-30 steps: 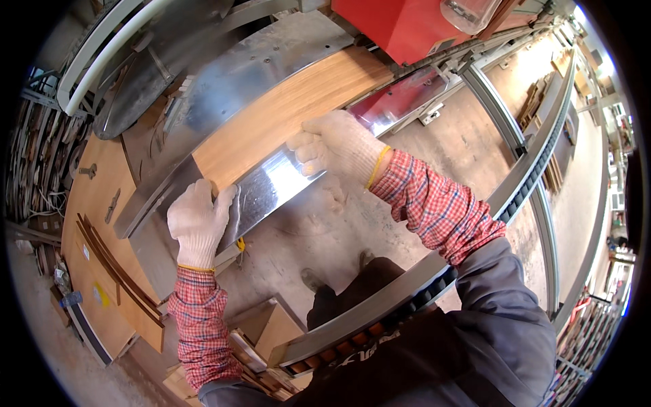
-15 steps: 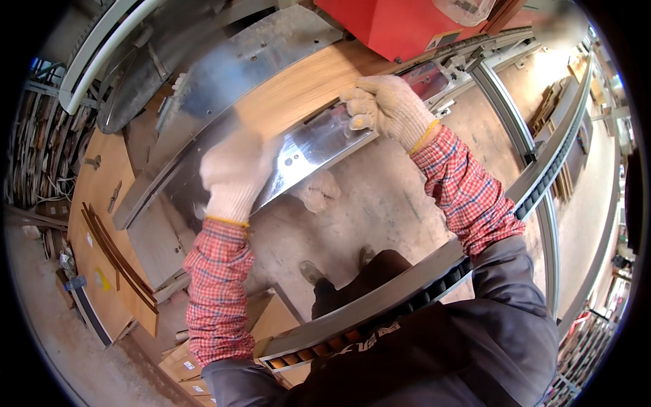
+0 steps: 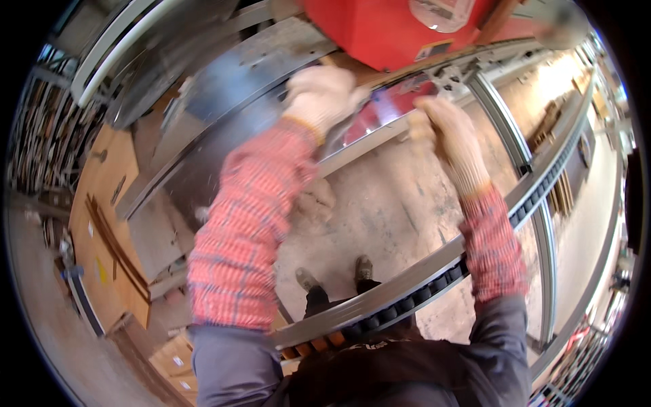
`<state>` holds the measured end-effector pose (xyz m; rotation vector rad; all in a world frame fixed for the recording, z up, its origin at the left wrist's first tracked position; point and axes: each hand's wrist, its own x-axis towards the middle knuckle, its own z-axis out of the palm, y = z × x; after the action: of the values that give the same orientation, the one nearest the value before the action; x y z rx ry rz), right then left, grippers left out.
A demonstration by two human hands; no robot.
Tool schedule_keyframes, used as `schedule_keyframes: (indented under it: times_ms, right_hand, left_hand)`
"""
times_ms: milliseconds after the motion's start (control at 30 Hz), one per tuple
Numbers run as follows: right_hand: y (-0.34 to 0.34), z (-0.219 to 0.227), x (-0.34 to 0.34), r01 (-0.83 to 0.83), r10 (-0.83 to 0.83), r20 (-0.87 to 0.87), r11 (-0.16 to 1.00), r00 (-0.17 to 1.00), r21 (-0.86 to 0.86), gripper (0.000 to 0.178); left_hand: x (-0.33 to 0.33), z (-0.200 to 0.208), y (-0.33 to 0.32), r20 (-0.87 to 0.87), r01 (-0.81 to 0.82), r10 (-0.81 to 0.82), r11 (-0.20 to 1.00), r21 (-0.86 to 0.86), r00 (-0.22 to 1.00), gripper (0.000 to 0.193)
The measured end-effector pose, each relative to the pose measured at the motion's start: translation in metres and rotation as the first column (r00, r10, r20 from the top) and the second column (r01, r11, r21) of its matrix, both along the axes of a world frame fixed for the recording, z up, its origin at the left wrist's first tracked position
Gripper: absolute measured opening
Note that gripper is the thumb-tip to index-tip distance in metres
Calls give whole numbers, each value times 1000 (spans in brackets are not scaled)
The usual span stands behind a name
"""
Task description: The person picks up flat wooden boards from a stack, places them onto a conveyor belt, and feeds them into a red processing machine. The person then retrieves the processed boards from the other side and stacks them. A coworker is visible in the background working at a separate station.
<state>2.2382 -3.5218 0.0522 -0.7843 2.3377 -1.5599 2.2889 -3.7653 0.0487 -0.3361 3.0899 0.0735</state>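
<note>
A wooden board [image 3: 363, 70] with light-brown grain lies along the metal bed, partly beneath a red machine housing [image 3: 380, 30]. My left hand [image 3: 319, 96], in a cream knitted glove, is at the board's near-left end over the shiny metal plate. Its thumb side points right; motion blurs the fingers, and their contact with the board cannot be made out. To the right, my right hand [image 3: 451, 139], gloved alike, hovers off the bed's front edge. Its fingers look bent but are smeared, and no object shows in them.
A silver rail with black rollers [image 3: 434, 285] curves close in front of my body. Metal frame bars [image 3: 505, 122] stand at the right. On the left are a wooden panel [image 3: 125, 224] with brown strips and stacked boards [image 3: 51, 129]. A rounded metal guard [image 3: 152, 74] is at upper left.
My left hand has moved right and farther away along the bed. The board has slid right beneath the red housing. My right hand has come off the bed's edge, toward the right and nearer me.
</note>
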Motion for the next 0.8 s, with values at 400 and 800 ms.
schedule_keyframes:
  times_ms: [400, 800]
  right_hand:
    - [130, -57, 218, 161, 34, -487, 921, 873, 353, 27]
    - [135, -64, 209, 231, -137, -259, 896, 956, 380, 36]
  left_hand:
    - [323, 42, -124, -276, -563, 543, 826, 7, 793, 41]
    - [631, -6, -330, -48, -982, 999, 18, 190, 9, 101]
